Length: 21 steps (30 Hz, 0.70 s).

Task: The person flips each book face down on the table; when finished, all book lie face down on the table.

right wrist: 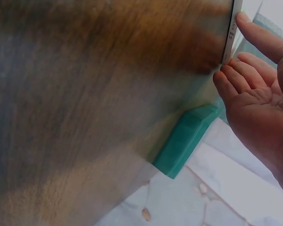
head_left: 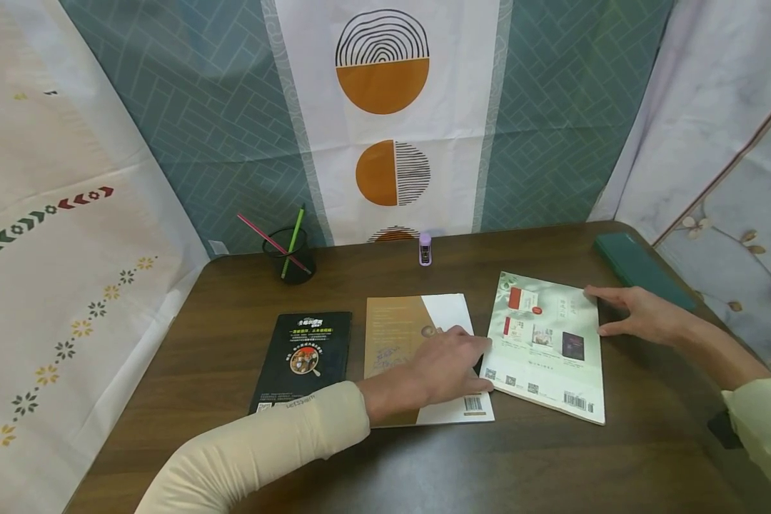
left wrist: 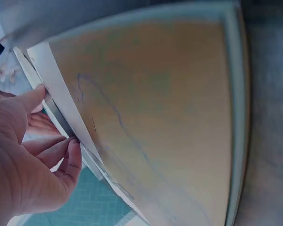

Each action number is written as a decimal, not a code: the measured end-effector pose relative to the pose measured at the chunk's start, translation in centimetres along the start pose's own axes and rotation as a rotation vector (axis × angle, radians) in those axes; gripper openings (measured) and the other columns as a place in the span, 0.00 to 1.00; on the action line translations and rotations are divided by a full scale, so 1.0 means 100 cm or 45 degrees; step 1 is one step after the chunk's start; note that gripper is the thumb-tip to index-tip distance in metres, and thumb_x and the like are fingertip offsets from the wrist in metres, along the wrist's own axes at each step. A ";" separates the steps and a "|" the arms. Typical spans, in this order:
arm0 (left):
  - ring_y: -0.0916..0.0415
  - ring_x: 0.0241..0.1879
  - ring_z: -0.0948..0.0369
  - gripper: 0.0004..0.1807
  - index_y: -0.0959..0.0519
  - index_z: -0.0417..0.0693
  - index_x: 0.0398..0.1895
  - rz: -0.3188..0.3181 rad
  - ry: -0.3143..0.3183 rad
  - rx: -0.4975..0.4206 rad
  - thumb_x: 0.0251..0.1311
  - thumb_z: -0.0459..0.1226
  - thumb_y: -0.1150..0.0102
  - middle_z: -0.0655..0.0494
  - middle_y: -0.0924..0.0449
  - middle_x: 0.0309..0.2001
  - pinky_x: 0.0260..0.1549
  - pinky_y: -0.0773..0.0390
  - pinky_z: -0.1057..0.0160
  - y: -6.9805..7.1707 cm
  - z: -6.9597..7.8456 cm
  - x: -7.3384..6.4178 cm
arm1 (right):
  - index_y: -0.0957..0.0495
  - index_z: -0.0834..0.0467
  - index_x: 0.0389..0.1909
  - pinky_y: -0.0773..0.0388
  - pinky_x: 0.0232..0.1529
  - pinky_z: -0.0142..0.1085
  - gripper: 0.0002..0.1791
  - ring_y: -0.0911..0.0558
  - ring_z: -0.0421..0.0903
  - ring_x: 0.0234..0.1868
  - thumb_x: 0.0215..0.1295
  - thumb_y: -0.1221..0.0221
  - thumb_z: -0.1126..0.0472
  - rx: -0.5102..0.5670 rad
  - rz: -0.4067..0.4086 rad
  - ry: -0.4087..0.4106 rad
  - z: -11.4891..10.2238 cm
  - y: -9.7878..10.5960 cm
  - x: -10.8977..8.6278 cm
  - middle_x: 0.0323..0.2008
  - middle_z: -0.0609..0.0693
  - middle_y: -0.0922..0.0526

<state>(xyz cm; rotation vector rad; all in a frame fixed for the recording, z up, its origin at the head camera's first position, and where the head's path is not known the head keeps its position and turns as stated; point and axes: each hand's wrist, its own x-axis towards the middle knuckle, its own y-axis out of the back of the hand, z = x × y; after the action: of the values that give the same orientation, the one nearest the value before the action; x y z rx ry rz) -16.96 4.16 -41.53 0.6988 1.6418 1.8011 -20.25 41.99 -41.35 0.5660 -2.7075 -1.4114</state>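
A light-green magazine (head_left: 540,335) lies slightly turned on the wooden table, printed side up, with small pictures and codes on it. My left hand (head_left: 446,368) reaches across a brown-and-white book (head_left: 392,321), its thumb and fingertips at the magazine's left edge. In the left wrist view, the left hand (left wrist: 42,155) has its thumb stretched out and its other fingers bent together beside the edge. From the other side my right hand (head_left: 642,314) touches the magazine's right edge. Seen from the right wrist, that hand's fingers (right wrist: 240,77) are extended at the edge.
Left of the brown-and-white book lies a black book (head_left: 305,350), partly behind my left sleeve. A black mesh pen cup (head_left: 298,260) with pink and green pencils stands at the back left. A small purple bottle (head_left: 425,251) is at the back; a green case (head_left: 642,268) lies back right.
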 end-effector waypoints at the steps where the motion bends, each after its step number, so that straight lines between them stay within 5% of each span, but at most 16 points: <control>1: 0.22 0.59 0.60 0.35 0.21 0.53 0.70 0.000 -0.009 -0.001 0.64 0.58 0.28 0.64 0.15 0.61 0.50 0.21 0.61 0.000 0.001 -0.001 | 0.41 0.76 0.77 0.34 0.63 0.75 0.48 0.40 0.86 0.70 0.62 0.25 0.66 0.004 -0.006 -0.004 0.000 0.000 0.000 0.73 0.83 0.43; 14: 0.23 0.58 0.62 0.40 0.21 0.54 0.69 0.032 -0.061 0.049 0.59 0.64 0.27 0.65 0.19 0.67 0.50 0.20 0.64 -0.004 0.010 -0.005 | 0.38 0.76 0.75 0.32 0.63 0.73 0.41 0.39 0.83 0.72 0.69 0.30 0.64 0.041 -0.009 0.053 -0.002 0.001 0.005 0.74 0.79 0.40; 21: 0.24 0.63 0.62 0.45 0.23 0.51 0.72 0.051 -0.107 0.097 0.60 0.68 0.31 0.62 0.20 0.68 0.59 0.23 0.66 -0.006 0.018 -0.007 | 0.37 0.75 0.76 0.22 0.61 0.56 0.40 0.36 0.79 0.73 0.69 0.30 0.66 0.026 -0.004 0.103 -0.005 -0.001 0.012 0.75 0.77 0.39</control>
<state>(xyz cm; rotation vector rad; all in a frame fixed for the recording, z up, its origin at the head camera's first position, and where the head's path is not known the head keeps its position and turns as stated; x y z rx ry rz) -15.12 4.94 -41.92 0.8351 1.6583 1.7206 -21.27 41.19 -41.29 0.6146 -2.6626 -1.3325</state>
